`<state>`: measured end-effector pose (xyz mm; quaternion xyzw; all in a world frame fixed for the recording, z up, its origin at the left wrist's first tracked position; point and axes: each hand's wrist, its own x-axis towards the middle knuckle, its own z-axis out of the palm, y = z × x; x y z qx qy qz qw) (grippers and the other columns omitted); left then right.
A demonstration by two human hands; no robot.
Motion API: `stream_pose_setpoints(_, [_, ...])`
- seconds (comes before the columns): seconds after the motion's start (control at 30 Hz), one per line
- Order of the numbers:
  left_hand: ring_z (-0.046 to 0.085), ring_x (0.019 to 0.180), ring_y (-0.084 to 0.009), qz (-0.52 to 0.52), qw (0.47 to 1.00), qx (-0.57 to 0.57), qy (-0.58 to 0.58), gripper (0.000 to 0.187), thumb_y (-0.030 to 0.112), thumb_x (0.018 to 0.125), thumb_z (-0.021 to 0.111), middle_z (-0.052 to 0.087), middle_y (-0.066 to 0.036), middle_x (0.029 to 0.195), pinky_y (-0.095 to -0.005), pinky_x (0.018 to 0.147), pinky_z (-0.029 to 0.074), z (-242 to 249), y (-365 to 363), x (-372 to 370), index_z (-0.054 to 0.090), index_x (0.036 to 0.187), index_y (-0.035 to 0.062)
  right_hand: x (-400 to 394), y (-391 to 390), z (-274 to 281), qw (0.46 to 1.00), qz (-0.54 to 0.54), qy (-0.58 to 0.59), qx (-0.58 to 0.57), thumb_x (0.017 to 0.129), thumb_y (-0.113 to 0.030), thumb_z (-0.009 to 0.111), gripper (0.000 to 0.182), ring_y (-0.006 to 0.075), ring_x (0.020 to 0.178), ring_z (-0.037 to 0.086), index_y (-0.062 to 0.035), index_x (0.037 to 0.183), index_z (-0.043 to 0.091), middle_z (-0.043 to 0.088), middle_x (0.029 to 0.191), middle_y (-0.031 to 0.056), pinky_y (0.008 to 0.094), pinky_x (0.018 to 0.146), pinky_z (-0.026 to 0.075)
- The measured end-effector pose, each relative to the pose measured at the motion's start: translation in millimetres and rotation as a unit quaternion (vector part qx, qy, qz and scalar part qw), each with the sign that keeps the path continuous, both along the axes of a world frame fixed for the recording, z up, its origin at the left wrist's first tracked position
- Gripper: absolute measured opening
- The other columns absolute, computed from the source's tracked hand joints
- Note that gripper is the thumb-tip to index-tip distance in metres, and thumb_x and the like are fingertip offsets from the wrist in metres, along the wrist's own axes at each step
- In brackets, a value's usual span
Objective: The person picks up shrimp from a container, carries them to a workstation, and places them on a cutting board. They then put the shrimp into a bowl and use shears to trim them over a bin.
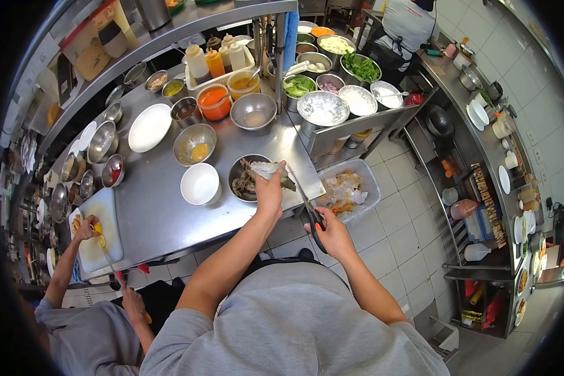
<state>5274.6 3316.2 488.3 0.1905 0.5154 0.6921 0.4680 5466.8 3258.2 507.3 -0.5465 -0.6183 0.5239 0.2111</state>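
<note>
My left hand (270, 195) is closed on a grey shrimp (267, 169), held over a steel bowl (237, 178) with more shrimp in it. In my right hand (333, 237) are the black handles of a pair of scissors (306, 199). The long blades point up and to the left, toward the shrimp; whether they touch it I cannot tell. A white cutting board (302, 191) lies under the blades at the counter's corner. Below the corner stands a plastic bin (371, 199) with shells and scraps.
A white bowl (200, 184) and a steel bowl with yellow contents (195, 145) stand left of the shrimp bowl. At the lower left, a co-worker's hands cut lemon on a board (100, 250). Another person (408, 28) stands at the back. Ingredient bowls line the counter's far side.
</note>
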Motion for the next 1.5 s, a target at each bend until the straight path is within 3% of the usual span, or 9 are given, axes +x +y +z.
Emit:
stream_pose_setpoints(0.23, [0.062, 0.100, -0.0152, -0.014, 0.998, -0.026, -0.057, 0.031, 0.002, 0.096, 0.052, 0.067, -0.009, 0.119, -0.0310, 0.083, 0.050, 4, -3, 1, 0.042, 0.125, 0.0029, 5, 9, 2, 0.999, -0.040, 0.021, -0.014, 0.088, -0.005, 0.072, 0.049, 0.0095, 0.076, 0.062, -0.0016, 0.130, 0.046, 0.062, 0.081, 0.0017, 0.0248, 0.065, 0.049])
stream_pose_setpoints(0.3, [0.062, 0.100, -0.0154, -0.033, 0.998, -0.042, -0.032, 0.030, 0.002, 0.096, 0.053, 0.068, -0.009, 0.116, -0.0306, 0.084, 0.050, 10, -4, 6, 0.044, 0.124, 0.0031, 0, 13, -15, 0.970, -0.091, 0.217, 0.052, 0.088, -0.007, 0.068, 0.048, 0.0161, 0.082, 0.067, -0.0010, 0.131, 0.049, 0.069, 0.098, 0.0124, 0.0286, 0.077, 0.051])
stream_pose_setpoints(0.4, [0.063, 0.094, -0.0140, -0.089, 0.996, -0.011, 0.005, 0.027, 0.008, 0.096, 0.053, 0.069, -0.005, 0.118, -0.0310, 0.078, 0.049, 4, -9, 17, 0.050, 0.123, 0.0104, -12, 40, -14, 0.965, -0.104, 0.159, 0.181, 0.085, 0.001, 0.065, 0.049, 0.0187, 0.090, 0.069, -0.0044, 0.131, 0.050, 0.069, 0.105, 0.0126, 0.0293, 0.083, 0.050])
stream_pose_setpoints(0.5, [0.062, 0.100, -0.0154, -0.113, 0.993, -0.021, -0.027, 0.028, 0.001, 0.095, 0.054, 0.067, -0.009, 0.114, -0.0317, 0.089, 0.049, 23, -17, 30, 0.048, 0.122, 0.0031, -27, 62, 2, 0.968, -0.104, 0.108, 0.203, 0.084, 0.007, 0.068, 0.054, 0.0143, 0.100, 0.064, -0.0055, 0.132, 0.047, 0.068, 0.105, 0.0082, 0.0275, 0.085, 0.051])
stream_pose_setpoints(0.93, [0.057, 0.110, -0.0155, -0.122, 0.984, 0.016, 0.128, 0.045, -0.001, 0.088, 0.054, 0.060, -0.007, 0.120, -0.0291, 0.096, 0.043, -12, -24, 32, 0.047, 0.132, 0.0020, -41, 76, -2, 0.970, -0.078, -0.028, 0.228, 0.079, 0.004, 0.065, 0.056, 0.0197, 0.092, 0.068, -0.0122, 0.131, 0.051, 0.070, 0.101, 0.0107, 0.0317, 0.081, 0.052])
stream_pose_setpoints(1.13, [0.058, 0.108, -0.0161, -0.121, 0.973, -0.019, 0.194, 0.039, 0.001, 0.088, 0.056, 0.061, -0.008, 0.117, -0.0302, 0.095, 0.044, -26, -19, 15, 0.049, 0.126, 0.0017, -42, 78, -1, 0.976, -0.074, -0.016, 0.206, 0.079, 0.005, 0.064, 0.055, 0.0192, 0.088, 0.068, -0.0091, 0.130, 0.051, 0.070, 0.098, 0.0099, 0.0317, 0.080, 0.052])
stream_pose_setpoints(1.23, [0.059, 0.105, -0.0162, -0.108, 0.970, 0.003, 0.218, 0.036, 0.002, 0.089, 0.056, 0.061, -0.008, 0.114, -0.0312, 0.093, 0.045, -20, -19, 12, 0.050, 0.124, 0.0014, -43, 87, -15, 0.974, -0.080, 0.107, 0.181, 0.082, 0.004, 0.065, 0.052, 0.0158, 0.085, 0.066, -0.0057, 0.130, 0.048, 0.070, 0.094, 0.0098, 0.0296, 0.076, 0.052])
stream_pose_setpoints(1.3, [0.062, 0.104, -0.0245, -0.117, 0.970, 0.005, 0.215, 0.037, 0.005, 0.087, 0.057, 0.063, -0.015, 0.111, -0.0342, 0.093, 0.046, -20, -18, 9, 0.049, 0.122, -0.0019, -42, 90, -10, 0.957, -0.082, 0.280, -0.008, 0.085, 0.002, 0.068, 0.054, 0.0124, 0.083, 0.066, -0.0050, 0.133, 0.044, 0.070, 0.096, 0.0080, 0.0264, 0.072, 0.050])
stream_pose_setpoints(1.5, [0.061, 0.104, -0.0166, -0.123, 0.963, -0.003, 0.240, 0.034, 0.003, 0.090, 0.056, 0.062, -0.009, 0.113, -0.0313, 0.087, 0.049, -32, -14, -6, 0.048, 0.123, 0.0019, -34, 93, 36, 0.944, -0.059, 0.309, -0.094, 0.084, 0.004, 0.069, 0.058, 0.0109, 0.079, 0.062, -0.0071, 0.134, 0.043, 0.067, 0.091, 0.0058, 0.0221, 0.068, 0.047])
